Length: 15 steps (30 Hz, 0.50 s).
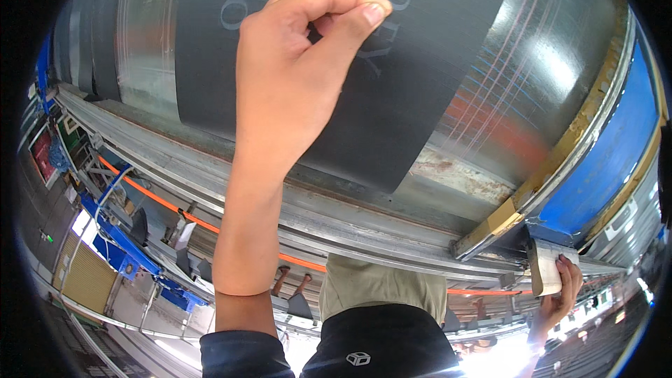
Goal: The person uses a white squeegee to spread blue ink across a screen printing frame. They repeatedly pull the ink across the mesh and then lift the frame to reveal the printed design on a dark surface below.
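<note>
The left hand [294, 70] is pinching the dark grey sheet [392, 91] between thumb and forefinger, the other fingers curled in. The sheet is lying wrapped against the big shiny metal drum [518, 77] behind the hand. Far off to the lower right, the right hand [560, 294] is gripping a pale flat block [544, 269] against the drum's frame.

The sheet [392, 98] is dark grey with pale grey lettering. The drum [518, 77] under it is shiny silver, streaked with thin blue and pink lines and an orange-red smear. Its end [602, 168] is bright blue with a yellowish rim. An orange strip [203, 222] runs along the grey rails [336, 217]. The block [546, 269] looks off-white, perhaps cream.
</note>
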Tool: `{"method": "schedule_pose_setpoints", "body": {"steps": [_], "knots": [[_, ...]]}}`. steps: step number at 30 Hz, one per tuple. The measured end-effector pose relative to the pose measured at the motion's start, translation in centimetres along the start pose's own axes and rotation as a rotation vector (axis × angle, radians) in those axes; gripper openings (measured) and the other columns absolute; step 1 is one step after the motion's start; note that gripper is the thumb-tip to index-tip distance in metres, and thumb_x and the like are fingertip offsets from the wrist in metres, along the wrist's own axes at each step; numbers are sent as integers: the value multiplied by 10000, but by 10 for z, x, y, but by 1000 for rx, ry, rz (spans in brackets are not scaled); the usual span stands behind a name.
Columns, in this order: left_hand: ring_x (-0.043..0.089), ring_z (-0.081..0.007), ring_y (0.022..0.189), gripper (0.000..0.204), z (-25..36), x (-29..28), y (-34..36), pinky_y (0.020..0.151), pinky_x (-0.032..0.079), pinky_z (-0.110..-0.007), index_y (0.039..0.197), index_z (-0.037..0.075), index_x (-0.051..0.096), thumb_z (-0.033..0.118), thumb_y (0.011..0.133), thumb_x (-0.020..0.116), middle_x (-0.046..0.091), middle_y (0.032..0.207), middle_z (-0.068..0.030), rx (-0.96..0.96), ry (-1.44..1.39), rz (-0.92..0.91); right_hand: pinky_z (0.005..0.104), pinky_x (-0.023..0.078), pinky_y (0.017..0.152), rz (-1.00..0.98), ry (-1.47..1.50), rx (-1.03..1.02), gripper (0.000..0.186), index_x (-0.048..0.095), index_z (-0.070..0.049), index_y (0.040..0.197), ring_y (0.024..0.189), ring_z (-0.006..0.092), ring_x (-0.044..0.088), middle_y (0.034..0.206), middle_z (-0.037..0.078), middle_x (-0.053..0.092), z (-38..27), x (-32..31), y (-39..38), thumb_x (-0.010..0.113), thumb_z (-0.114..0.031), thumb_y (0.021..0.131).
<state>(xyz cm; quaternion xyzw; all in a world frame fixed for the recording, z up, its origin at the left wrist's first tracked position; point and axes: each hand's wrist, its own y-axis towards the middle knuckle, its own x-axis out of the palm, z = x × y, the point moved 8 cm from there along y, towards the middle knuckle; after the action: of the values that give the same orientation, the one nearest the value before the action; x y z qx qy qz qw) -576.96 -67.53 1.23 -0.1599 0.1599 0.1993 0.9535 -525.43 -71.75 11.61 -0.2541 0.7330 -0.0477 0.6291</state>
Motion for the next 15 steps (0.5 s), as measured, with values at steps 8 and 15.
{"method": "schedule_pose_setpoints", "body": {"steps": [8, 15], "knots": [[425, -34, 697, 139, -1, 3, -1, 603, 316, -219, 1009, 24, 798, 125, 932, 742, 564, 815, 39, 77, 85, -12, 450, 435, 1039, -1, 11, -30, 365, 682, 4, 1165, 1169, 311, 587, 1223, 127, 680, -6, -4, 7, 699, -29, 803], [427, -39, 703, 141, 2, 6, -1, 617, 327, -216, 1005, 28, 800, 131, 926, 746, 553, 810, 36, 91, 148, -28, 448, 433, 1041, -5, -2, -14, 363, 684, 4, 1176, 1169, 312, 589, 1228, 135, 680, -1, -3, 4, 695, -48, 817]]}}
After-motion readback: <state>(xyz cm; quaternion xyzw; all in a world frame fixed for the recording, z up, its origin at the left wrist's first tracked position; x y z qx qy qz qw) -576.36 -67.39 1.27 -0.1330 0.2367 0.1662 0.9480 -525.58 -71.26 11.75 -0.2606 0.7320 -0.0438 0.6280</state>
